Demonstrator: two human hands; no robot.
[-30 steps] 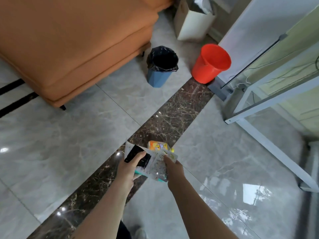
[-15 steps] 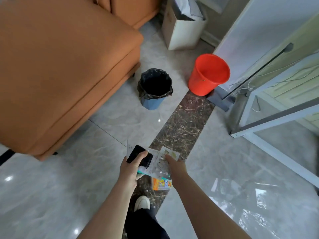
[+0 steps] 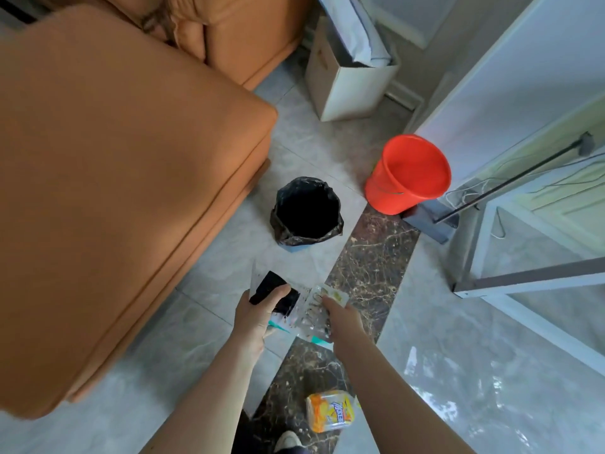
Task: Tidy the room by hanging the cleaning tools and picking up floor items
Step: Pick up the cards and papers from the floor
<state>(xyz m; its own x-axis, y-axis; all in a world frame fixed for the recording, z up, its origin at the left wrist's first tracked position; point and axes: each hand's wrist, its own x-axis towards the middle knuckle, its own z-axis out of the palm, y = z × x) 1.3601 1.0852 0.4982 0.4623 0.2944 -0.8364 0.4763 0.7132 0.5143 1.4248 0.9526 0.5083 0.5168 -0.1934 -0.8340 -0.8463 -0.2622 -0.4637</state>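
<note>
Plastic packaging, a crumpled clear sheet with black patches and a teal edge, is held between both hands above the grey floor tiles and the dark marble strip. The left hand is curled around the sheet's left side, thumb pressed over a black patch, fingers tucked beneath. The right hand pinches the right side, fingers closed on the clear plastic. Ahead of the hands, a little apart, stands a small blue bin lined with a black bag, its mouth open. A red bucket stands to the bin's right. A yellow snack packet lies on the marble strip below the right forearm. An orange sofa fills the left side, a white box beyond it
</note>
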